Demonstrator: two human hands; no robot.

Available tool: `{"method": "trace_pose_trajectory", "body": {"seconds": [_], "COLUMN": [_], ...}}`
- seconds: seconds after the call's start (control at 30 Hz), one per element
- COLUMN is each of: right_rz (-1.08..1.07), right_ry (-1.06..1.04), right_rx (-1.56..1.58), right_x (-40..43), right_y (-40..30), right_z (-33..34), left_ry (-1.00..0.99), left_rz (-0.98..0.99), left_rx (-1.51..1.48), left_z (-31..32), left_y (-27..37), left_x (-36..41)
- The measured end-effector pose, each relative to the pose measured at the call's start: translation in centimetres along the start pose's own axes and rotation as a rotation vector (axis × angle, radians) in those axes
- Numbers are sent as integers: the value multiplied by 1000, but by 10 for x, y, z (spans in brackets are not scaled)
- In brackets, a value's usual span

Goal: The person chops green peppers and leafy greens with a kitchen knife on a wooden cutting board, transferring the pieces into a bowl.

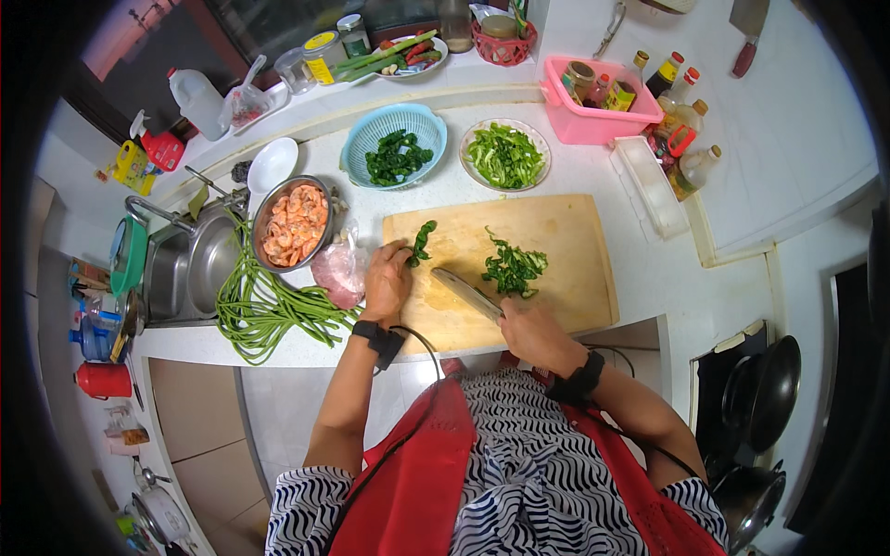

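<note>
My right hand (537, 335) grips a kitchen knife (467, 293), its blade lying low over the wooden cutting board (445, 326) and pointing up to the left. At the board's left edge, my left hand (388, 278) has its fingertips on a dark green pepper (421, 243). Sliced green pepper (514, 267) forms a loose pile right of the blade. Behind the board, a blue plastic colander (358, 149) holds more dark green peppers (398, 157). Beside it a plate (546, 153) carries lighter green cut vegetable strips (505, 157).
Left of the board are a steel bowl (259, 233) of shrimp (295, 226), bagged raw meat (338, 274) and long beans (278, 316). A sink (212, 267) lies farther left. A pink basket (598, 125) and several bottles (685, 125) stand at the back right. Pans (765, 396) sit lower right.
</note>
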State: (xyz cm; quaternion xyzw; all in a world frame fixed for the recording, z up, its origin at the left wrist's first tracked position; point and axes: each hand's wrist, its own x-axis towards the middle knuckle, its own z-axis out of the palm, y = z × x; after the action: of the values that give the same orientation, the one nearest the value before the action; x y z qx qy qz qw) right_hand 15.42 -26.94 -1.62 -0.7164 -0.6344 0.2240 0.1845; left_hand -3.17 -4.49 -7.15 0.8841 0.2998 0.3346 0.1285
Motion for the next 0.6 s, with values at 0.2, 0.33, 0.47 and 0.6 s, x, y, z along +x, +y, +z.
{"method": "trace_pose_trajectory", "body": {"seconds": [0.2, 0.33, 0.47, 0.6], "right_rz": [176, 160, 125, 131], "right_ry": [23, 12, 83, 108], "right_rx": [80, 78, -54, 32], "right_x": [-1, 3, 15, 13], "right_y": [9, -1, 9, 5], "right_z": [-5, -9, 14, 3], "left_ry": [-167, -271, -268, -267], "left_rz": [43, 49, 93, 77], "left_rx": [-274, -349, -321, -343], "left_z": [19, 37, 41, 35], "left_y": [37, 71, 75, 78], "left_x": [-19, -29, -27, -25]}}
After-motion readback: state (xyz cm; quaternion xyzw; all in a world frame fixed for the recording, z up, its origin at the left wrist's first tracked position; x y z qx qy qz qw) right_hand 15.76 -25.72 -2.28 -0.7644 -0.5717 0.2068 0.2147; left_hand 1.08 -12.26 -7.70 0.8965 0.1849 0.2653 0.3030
